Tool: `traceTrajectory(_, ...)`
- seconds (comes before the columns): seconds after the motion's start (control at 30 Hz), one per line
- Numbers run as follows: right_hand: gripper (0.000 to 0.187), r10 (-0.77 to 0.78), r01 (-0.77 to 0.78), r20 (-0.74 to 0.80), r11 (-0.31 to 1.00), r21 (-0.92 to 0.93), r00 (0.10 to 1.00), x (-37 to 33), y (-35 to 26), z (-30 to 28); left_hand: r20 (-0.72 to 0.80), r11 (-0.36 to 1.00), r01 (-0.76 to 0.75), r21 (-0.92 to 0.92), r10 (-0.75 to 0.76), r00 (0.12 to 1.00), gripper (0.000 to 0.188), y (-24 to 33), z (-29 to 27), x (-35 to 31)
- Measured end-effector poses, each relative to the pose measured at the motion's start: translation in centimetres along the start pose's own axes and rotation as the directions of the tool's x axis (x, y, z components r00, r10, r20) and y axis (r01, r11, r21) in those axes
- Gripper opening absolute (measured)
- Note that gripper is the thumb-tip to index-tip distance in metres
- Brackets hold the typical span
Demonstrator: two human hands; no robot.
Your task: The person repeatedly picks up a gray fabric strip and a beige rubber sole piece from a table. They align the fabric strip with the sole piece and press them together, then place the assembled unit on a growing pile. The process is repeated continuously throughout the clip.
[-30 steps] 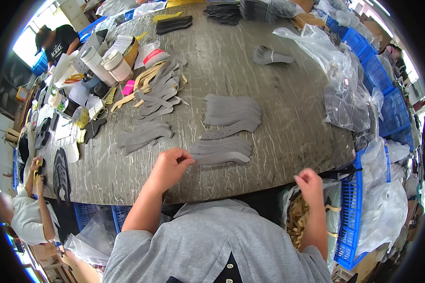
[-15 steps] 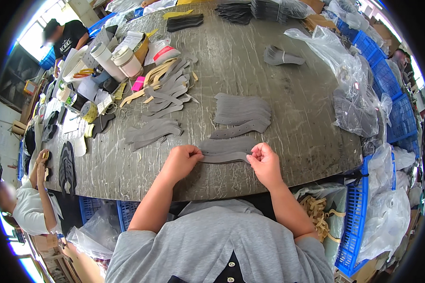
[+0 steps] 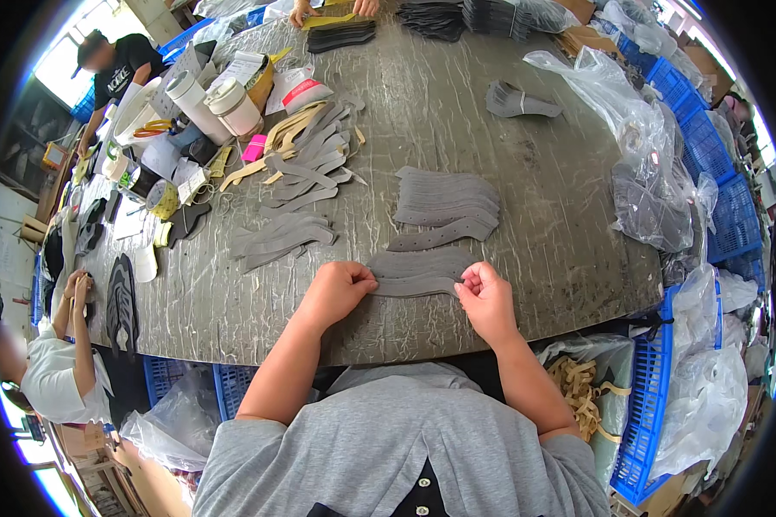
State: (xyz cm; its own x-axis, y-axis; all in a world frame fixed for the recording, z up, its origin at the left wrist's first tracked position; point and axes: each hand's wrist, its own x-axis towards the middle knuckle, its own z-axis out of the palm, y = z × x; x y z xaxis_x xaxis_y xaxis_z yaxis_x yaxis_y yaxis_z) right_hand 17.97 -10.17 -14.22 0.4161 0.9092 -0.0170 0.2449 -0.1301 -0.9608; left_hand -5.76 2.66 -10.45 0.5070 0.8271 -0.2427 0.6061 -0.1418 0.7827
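Left hand (image 3: 338, 291) pinching left end of front grey strip (image 3: 416, 288), right hand (image 3: 486, 297) pinching its right end — strip lies on near side of desk (image 3: 578, 215), along front of overlapping grey row (image 3: 427, 262). Second row (image 3: 447, 196) just beyond; loose grey pile (image 3: 283, 239) to left — banded bundle (image 3: 521, 101) farther back, right.

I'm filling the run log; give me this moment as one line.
left hand: at left end of front grey strip; right hand: at its right end; behind: overlapping grey strips
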Motion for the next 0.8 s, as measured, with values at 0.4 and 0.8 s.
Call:
traceTrajectory(0.4, 0.014, -0.014, 0.014, 0.002, 0.997, -0.071, 1.0, 0.3, 0.3, -0.1, -0.005, 1.0, 0.004, 0.004, -0.004, 1.0, 0.016, 0.0, 0.1, 0.1)
traceTrajectory(0.8, 0.031, -0.566, 0.56, 0.207, 0.569, -0.603, 0.798, -0.2, -2.0, 0.4, -0.014, 0.996, -0.025, 0.09, 0.026, 1.0, 0.016, 0.1, 0.4, 0.1)
